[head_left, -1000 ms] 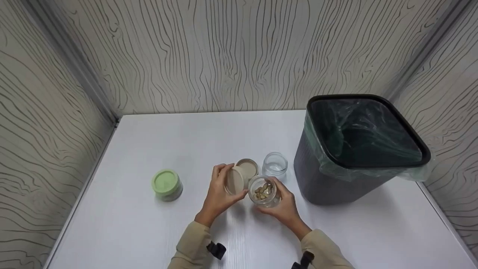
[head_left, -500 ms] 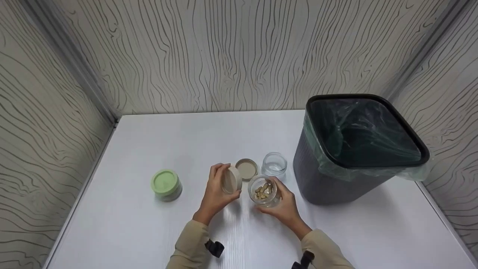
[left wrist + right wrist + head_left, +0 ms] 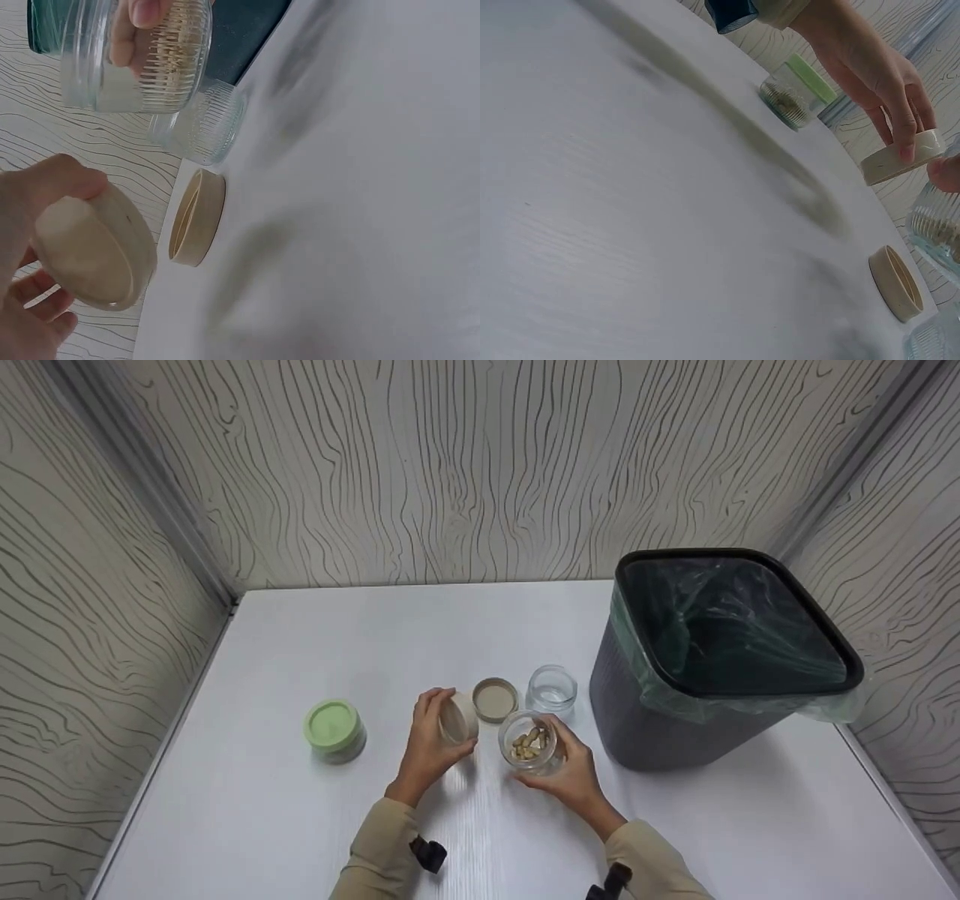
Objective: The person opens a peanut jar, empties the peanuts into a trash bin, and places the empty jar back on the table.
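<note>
White surface in head view, wood-grain walls close on three sides; wide bare stretch behind the open jar, and toward the near edge around the sleeves. Black bin with green liner stands right of the open jar, near it. Empty glass jar just behind the open jar, loose beige lid behind-left of it, green-lidded jar well left. Right hand wraps the open jar, nuts inside. Left hand grips a beige cap just left of that jar, tilted, apart from its rim.

Left wrist view: left hand's fingers curl round the beige cap, hollow side showing; loose lid on its edge-on look beyond, open jar lifted past it.

Right wrist view: blurred surface, cap pinched above it, clear of the surface.
</note>
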Demonstrator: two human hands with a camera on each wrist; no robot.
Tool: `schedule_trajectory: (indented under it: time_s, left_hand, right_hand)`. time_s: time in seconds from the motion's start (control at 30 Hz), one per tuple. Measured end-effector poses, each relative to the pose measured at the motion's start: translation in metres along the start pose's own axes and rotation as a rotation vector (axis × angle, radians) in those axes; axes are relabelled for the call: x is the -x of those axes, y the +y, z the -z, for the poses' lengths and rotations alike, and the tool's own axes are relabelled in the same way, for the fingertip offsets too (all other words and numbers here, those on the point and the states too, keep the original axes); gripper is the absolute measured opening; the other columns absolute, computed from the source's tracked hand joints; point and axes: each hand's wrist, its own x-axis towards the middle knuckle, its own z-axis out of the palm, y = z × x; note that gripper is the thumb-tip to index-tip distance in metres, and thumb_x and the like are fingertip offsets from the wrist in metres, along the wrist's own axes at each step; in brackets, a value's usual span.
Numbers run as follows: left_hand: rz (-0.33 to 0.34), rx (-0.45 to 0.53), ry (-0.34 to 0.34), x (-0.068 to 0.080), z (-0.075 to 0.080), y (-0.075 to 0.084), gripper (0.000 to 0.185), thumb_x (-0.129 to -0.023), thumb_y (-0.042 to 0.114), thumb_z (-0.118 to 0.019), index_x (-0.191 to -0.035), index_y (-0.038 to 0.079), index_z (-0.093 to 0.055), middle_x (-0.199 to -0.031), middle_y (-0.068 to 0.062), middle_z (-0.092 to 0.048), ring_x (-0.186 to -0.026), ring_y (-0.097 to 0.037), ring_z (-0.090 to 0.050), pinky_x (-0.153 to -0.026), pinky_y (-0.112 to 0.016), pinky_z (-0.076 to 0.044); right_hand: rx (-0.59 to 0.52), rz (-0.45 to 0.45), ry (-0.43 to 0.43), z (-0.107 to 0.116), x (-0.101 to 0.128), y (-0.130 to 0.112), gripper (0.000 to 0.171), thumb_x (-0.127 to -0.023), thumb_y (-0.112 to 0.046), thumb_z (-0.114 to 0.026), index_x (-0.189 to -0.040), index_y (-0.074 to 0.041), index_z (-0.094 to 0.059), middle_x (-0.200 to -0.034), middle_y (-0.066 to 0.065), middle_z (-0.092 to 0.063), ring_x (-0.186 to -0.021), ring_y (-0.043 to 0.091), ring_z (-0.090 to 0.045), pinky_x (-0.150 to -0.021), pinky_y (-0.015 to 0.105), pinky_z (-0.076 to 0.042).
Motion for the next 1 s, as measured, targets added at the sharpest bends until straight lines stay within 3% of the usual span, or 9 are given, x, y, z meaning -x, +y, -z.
schedule_trajectory:
  time_s: [0.27, 0.53, 0.73, 1.0]
  left_hand:
    - [0.03, -0.079, 0.029, -0.001, -0.001, -0.006, 0.075, -0.068, 0.011, -0.085, -0.132, 0.001, -0.046, -0.136, -0.018, -0.05, -0.132, -0.033, -0.046, -0.115, -0.04, -0.038]
    - [0.005, -0.103, 0.085, -0.001, -0.004, -0.018, 0.076, -0.07, 0.005, -0.083, -0.134, -0.005, -0.043, -0.135, -0.023, -0.051, -0.13, -0.038, -0.048, -0.113, -0.043, -0.04]
    - [0.032, -0.106, 0.103, -0.001, -0.007, -0.025, 0.076, -0.073, 0.005, -0.08, -0.136, -0.007, -0.04, -0.137, -0.026, -0.048, -0.131, -0.04, -0.047, -0.113, -0.043, -0.039]
    - [0.021, -0.102, 0.127, -0.002, -0.013, -0.037, 0.075, -0.072, 0.003, -0.08, -0.134, -0.01, -0.04, -0.135, -0.027, -0.05, -0.128, -0.041, -0.048, -0.112, -0.046, -0.04]
  right_hand:
    - [-0.027, -0.003, -0.015, 0.0, 0.0, 0.001, 0.093, -0.056, -0.018, -0.093, -0.135, 0.003, -0.049, -0.132, 0.019, -0.06, -0.125, 0.021, -0.055, -0.105, 0.01, -0.036]
    - [-0.023, -0.02, -0.022, 0.0, 0.001, -0.001, 0.095, -0.057, -0.019, -0.093, -0.136, 0.005, -0.047, -0.135, 0.018, -0.059, -0.128, 0.023, -0.054, -0.11, 0.015, -0.037]
    - [0.013, -0.019, -0.02, 0.0, 0.002, 0.0, 0.096, -0.056, -0.021, -0.093, -0.136, 0.005, -0.047, -0.134, 0.017, -0.06, -0.128, 0.029, -0.055, -0.111, 0.023, -0.041]
    - [-0.007, -0.006, 0.004, 0.0, 0.003, 0.0, 0.093, -0.054, -0.019, -0.093, -0.134, 0.002, -0.05, -0.13, 0.014, -0.064, -0.124, 0.003, -0.053, -0.106, 0.008, -0.036]
